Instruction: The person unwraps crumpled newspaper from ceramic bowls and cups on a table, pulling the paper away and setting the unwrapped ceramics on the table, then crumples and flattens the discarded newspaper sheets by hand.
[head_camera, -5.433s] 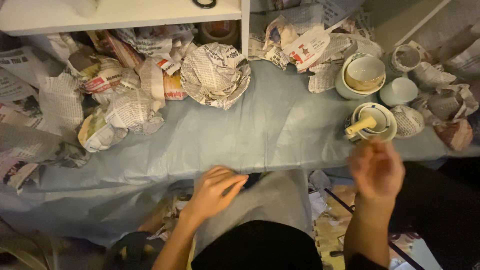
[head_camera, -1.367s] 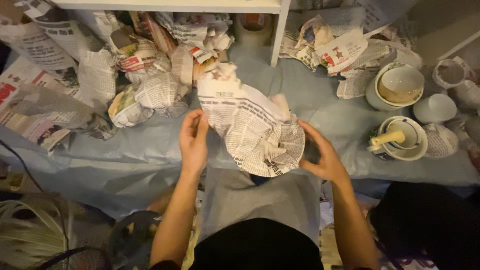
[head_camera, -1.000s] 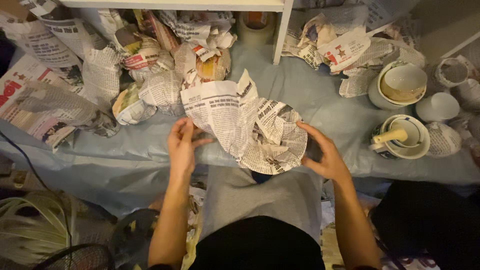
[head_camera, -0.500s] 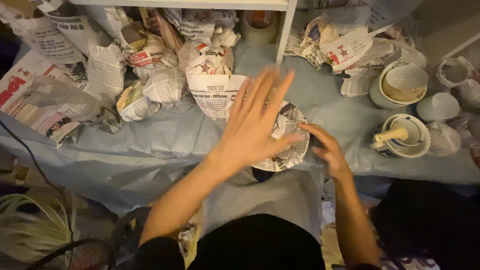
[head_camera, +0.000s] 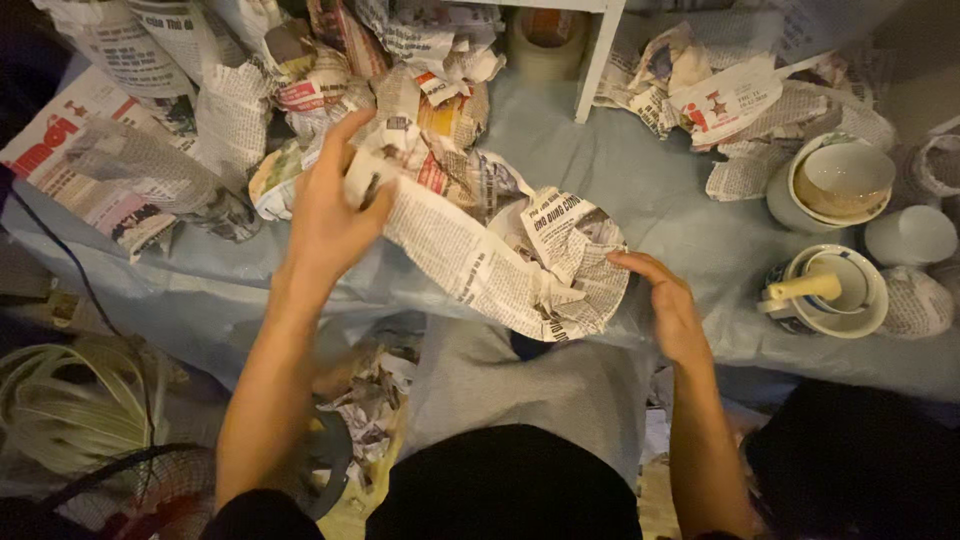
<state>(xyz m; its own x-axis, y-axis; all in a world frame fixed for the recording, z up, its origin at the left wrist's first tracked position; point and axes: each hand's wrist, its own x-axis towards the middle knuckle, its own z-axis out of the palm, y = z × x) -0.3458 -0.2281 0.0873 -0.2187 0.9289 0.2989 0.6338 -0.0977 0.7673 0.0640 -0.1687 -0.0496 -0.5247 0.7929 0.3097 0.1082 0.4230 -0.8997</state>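
A table (head_camera: 620, 180) draped in pale blue sheeting spreads before a seated person, its far side heaped with crumpled newspaper bundles (head_camera: 330, 80) packed around a white shelf post (head_camera: 598, 55). Just in front of that post lies the work in hand: a round dish wrapped in a newspaper sheet (head_camera: 530, 270), resting at the near edge of the table above the person's lap. The left hand (head_camera: 335, 205), left of the post and nearer the person, is clamped on a loose corner of the sheet, fingers curled over the paper and drawing it up and away from the dish. The right hand (head_camera: 665, 300), right of the post and close to the table's edge, has its fingers loosely apart, tips pressed to the dish's wrapped rim to steady it. Well right of the post stand unwrapped pieces: a stack of cream bowls (head_camera: 840, 185), and nearer, a small bowl with a yellow-handled tool (head_camera: 825, 292) inside. Handled well, the paper wants a steady, even pull while the bracing hand keeps the dish flat, so that the sheet does not tear and the dish cannot slide off the edge.
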